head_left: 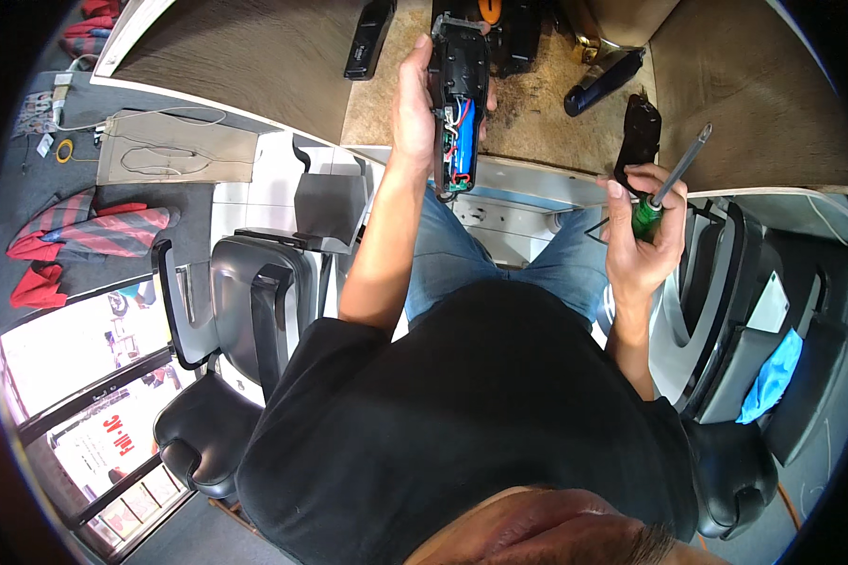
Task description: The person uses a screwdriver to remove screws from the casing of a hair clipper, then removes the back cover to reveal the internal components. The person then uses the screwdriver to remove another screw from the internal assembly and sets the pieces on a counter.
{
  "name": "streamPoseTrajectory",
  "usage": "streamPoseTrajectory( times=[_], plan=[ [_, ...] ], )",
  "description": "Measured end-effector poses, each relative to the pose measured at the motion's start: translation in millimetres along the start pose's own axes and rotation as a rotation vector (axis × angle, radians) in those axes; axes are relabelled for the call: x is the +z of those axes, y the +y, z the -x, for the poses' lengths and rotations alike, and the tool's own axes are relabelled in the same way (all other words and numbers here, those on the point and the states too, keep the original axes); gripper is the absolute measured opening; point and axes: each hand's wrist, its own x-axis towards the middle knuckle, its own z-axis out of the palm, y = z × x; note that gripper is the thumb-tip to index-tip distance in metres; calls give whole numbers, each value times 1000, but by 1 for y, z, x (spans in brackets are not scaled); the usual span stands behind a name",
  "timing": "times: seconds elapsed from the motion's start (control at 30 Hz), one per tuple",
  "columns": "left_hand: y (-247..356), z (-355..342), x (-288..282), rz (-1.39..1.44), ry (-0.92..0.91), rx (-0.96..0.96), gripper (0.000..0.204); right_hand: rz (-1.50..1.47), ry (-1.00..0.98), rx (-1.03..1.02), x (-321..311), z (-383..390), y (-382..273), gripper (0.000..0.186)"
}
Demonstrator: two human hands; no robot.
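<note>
While left hand (413, 99) grips opened plastic clipper (459, 104), right hand (643, 235) holds screwdriver (667, 185).

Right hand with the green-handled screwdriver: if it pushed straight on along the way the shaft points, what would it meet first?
The right hand aims the green-handled screwdriver up and away toward the brown wooden countertop. Nothing shows in that line before the counter surface, though depth is unclear; the black clipper cover lies just to its left.

We note the opened clipper (459, 94) has a matt black plastic shell; the screwdriver (666, 186) pairs a bright metal shaft with a glossy green plastic handle; the surface (254, 56) is matt wood.
</note>
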Motion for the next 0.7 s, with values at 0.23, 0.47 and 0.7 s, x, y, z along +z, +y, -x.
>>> streamPoseTrajectory(
  times=[0.23, 0.47, 0.7],
  plan=[
    [0, -1, 5, 38, 55, -22, 77, 152, -15, -156, -1, -6, 4, 24],
    [-1, 1, 0, 19, 23, -20, 73, 230, -21, -215, -8, -4, 4, 29],
    [-2, -1, 0, 25, 5, -22, 73, 97, 135, -119, -13, 13, 10, 36]
  ],
)
